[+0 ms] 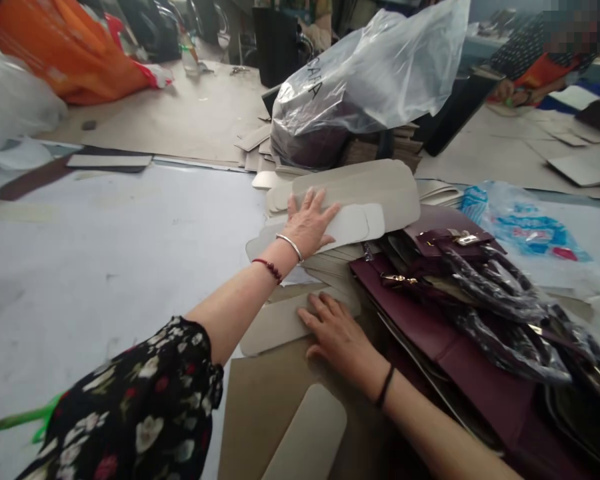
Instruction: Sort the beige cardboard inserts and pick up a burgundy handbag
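Observation:
My left hand point(310, 220) reaches forward and lies flat, fingers spread, on a pale grey cardboard cut-out point(360, 190) that tops a fanned stack of similar pieces. My right hand point(337, 333) rests palm down, nearer to me, on another grey card piece point(275, 323) lying over brown board point(265, 407). Neither hand grips anything. A rounded grey card strip point(310, 437) lies close to my right forearm.
Dark maroon leather panels with gold clasps and wrapped straps point(460, 293) lie at the right. A clear plastic bag point(375, 73) sits on a cardboard stack behind. A blue printed bag point(520, 223) is far right, orange bags point(70, 50) far left. Another person point(540, 60) sits at the back right.

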Demonstrator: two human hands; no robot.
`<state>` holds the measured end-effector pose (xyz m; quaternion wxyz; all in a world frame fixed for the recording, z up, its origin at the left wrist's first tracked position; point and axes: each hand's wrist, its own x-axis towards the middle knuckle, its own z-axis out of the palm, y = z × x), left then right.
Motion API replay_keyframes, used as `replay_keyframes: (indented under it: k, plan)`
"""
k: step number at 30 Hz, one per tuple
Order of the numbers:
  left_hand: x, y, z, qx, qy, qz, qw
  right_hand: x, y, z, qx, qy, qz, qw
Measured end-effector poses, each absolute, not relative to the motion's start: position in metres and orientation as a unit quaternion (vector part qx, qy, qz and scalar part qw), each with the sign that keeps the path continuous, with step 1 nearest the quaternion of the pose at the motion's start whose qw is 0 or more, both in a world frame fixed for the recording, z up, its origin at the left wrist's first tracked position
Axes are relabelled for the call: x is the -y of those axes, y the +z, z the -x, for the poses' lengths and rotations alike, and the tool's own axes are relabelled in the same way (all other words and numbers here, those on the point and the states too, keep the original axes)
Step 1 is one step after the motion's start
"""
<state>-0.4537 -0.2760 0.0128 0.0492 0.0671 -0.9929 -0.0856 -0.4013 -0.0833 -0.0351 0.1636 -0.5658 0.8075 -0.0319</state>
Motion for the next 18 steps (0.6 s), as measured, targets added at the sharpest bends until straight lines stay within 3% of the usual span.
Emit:
replay_keyframes:
  k: [2,8,15,18]
  plan:
    - [0.272,0.013,0.448,0.995,-0.067,-0.065,0.044,0.086,-0.040,0.404,-0.795,0.030,0.593,0.125]
    - [0.264,0.011,0.426,0.993,-0.061,-0.097,-0.010,0.103,-0.044,0.415,-0.779,0.065,0.620,0.065]
    - [0.268,0.009,0.370,0.985,-0.082,-0.148,-0.043,0.116,-0.029,0.417,-0.773,0.098,0.626,0.042]
    - [0.276,0.023,0.344,0.978,-0.085,-0.189,0.030,0.121,-0.001,0.423,-0.781,0.078,0.619,0.027]
